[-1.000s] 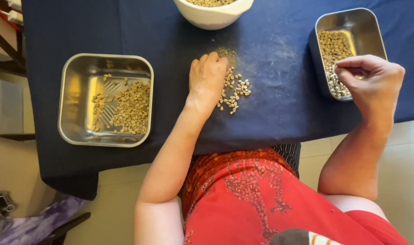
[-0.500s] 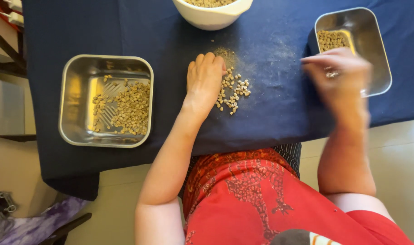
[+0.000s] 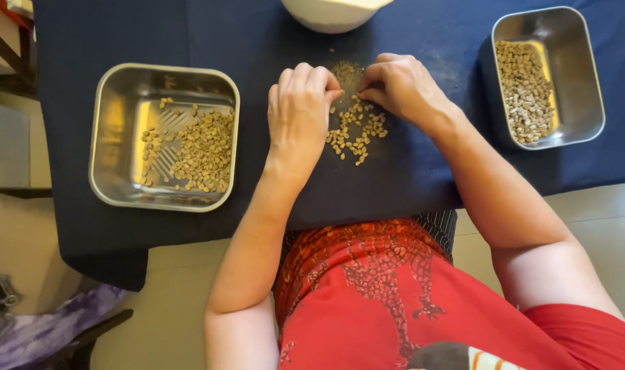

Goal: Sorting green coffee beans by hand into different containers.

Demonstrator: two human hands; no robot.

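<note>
Both hands, left hand (image 3: 300,113) and right hand (image 3: 403,85), curled fingertips-down over the loose pale-green beans (image 3: 357,130) mid-worktop, near its front edge, gripping nothing visible; tiny, hard, light, roll-prone — best pinched singly.

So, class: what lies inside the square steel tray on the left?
The square steel tray holds pale beans, heaped toward its right side; ridged bare metal shows left. The tray floor under the heap is hidden.
</note>
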